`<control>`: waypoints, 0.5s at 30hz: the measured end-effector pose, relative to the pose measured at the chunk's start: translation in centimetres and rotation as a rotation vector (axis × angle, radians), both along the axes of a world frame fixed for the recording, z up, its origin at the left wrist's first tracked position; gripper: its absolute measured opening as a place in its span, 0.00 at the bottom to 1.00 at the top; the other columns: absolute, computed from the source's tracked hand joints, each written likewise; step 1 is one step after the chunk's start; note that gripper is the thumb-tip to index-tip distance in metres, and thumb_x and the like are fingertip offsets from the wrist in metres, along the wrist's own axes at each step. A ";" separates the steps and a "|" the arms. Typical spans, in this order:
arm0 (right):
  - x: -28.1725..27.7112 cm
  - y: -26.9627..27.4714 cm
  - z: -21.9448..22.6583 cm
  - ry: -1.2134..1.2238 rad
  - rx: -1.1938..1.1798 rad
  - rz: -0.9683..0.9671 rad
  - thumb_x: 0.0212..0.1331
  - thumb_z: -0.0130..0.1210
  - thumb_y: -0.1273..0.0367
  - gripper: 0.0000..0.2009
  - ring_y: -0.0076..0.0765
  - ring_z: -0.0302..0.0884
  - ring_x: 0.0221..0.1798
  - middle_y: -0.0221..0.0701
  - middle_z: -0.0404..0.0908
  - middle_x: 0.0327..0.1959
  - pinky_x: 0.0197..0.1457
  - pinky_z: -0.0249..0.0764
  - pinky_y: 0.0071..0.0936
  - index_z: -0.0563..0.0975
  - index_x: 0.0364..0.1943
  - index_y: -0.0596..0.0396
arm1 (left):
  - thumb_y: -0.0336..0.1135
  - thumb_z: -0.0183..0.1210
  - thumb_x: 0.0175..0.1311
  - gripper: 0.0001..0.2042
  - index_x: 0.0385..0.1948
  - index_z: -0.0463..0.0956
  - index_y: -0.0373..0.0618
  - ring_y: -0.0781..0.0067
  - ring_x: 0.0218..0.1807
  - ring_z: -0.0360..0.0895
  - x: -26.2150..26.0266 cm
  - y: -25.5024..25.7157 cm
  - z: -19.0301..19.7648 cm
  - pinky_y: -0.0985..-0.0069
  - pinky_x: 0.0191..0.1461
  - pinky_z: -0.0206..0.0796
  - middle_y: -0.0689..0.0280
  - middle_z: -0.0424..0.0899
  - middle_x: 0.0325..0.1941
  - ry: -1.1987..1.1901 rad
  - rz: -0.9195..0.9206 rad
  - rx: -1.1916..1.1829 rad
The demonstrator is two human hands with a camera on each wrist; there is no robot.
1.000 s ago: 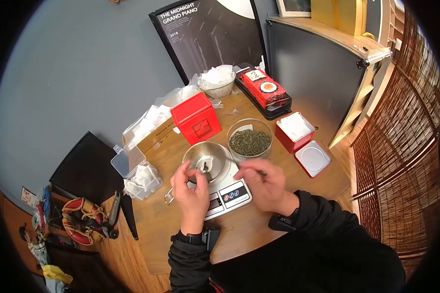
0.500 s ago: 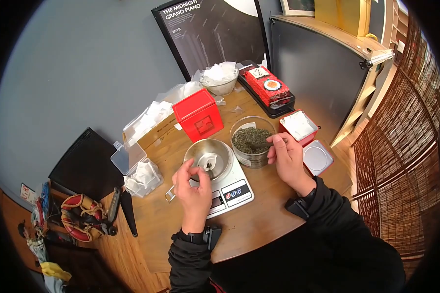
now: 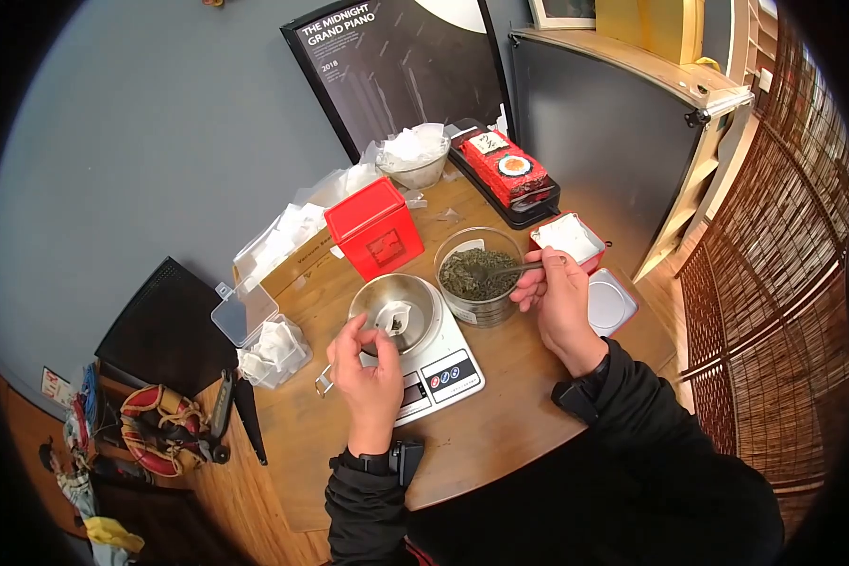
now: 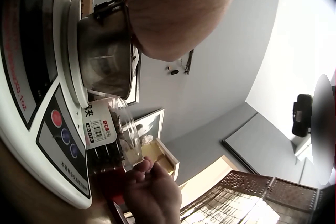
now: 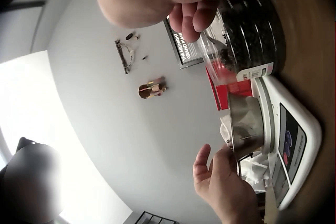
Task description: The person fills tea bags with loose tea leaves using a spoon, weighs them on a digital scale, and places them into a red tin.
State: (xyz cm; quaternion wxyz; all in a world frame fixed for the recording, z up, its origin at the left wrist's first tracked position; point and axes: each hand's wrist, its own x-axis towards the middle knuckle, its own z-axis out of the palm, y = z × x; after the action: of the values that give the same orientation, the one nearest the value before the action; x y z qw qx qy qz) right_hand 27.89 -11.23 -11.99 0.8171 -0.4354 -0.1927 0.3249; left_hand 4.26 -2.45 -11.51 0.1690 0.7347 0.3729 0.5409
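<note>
My left hand (image 3: 368, 382) is at the near rim of the metal bowl (image 3: 361, 300), finger and thumb pinching the edge of a small white bag (image 3: 401, 312) with dark bits inside. The bowl sits on the white scale (image 3: 467, 385). In my right hand (image 3: 568, 316) a dark spoon (image 3: 517, 269) is pinched, its tip among the dried green leaves (image 3: 465, 267) in the clear round jar (image 3: 486, 314). The right wrist view shows the bag (image 5: 224, 128) rising above the bowl (image 5: 247, 129), beside my left hand (image 5: 226, 190).
A closed red tin (image 3: 377, 231) stands behind the bowl. To the right are an open red tin with white contents (image 3: 568, 238) and its lid (image 3: 611, 304). A plastic box of white bags (image 3: 275, 354) is at left; a glass bowl (image 3: 415, 172) and a red package (image 3: 505, 170) stand behind.
My right hand has moved right, from beside the metal bowl to the jar, bringing the spoon into the leaves. My left hand has stayed at the bowl.
</note>
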 end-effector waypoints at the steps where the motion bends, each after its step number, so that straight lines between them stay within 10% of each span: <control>1: 0.1 -0.1 0.0 0.000 0.001 -0.002 0.77 0.45 0.58 0.15 0.28 0.80 0.22 0.31 0.80 0.25 0.23 0.72 0.21 0.73 0.43 0.56 | 0.22 0.62 0.58 0.16 0.49 0.78 0.37 0.62 0.42 0.78 0.0 0.0 0.0 0.65 0.51 0.70 0.63 0.84 0.30 -0.001 0.001 -0.004; 8: 0.4 -0.1 0.1 0.088 0.043 -0.024 0.77 0.44 0.57 0.16 0.28 0.80 0.23 0.30 0.79 0.24 0.24 0.72 0.22 0.73 0.44 0.56 | 0.22 0.63 0.58 0.15 0.48 0.78 0.37 0.62 0.41 0.78 -0.1 0.2 -0.3 0.65 0.51 0.70 0.63 0.84 0.30 0.006 0.001 0.007; 10: 0.4 0.0 0.1 0.103 0.059 -0.015 0.77 0.43 0.57 0.16 0.28 0.80 0.23 0.30 0.79 0.24 0.25 0.72 0.22 0.73 0.44 0.56 | 0.22 0.60 0.62 0.16 0.53 0.73 0.35 0.80 0.32 0.77 -0.3 0.6 -0.6 0.78 0.45 0.71 0.67 0.81 0.29 0.088 -0.007 0.107; 15: 0.6 -0.1 0.2 0.070 0.068 -0.034 0.77 0.43 0.58 0.16 0.29 0.79 0.23 0.31 0.79 0.24 0.24 0.72 0.23 0.73 0.44 0.56 | 0.22 0.63 0.57 0.15 0.48 0.78 0.37 0.62 0.40 0.77 0.0 0.2 -0.4 0.66 0.50 0.70 0.63 0.84 0.30 -0.005 0.006 -0.001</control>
State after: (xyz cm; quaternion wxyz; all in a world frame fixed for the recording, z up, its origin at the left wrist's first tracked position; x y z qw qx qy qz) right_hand 28.45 -11.32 -11.78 0.8430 -0.3991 -0.1674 0.3194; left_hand 4.30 -2.30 -11.88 0.1687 0.7319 0.3751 0.5432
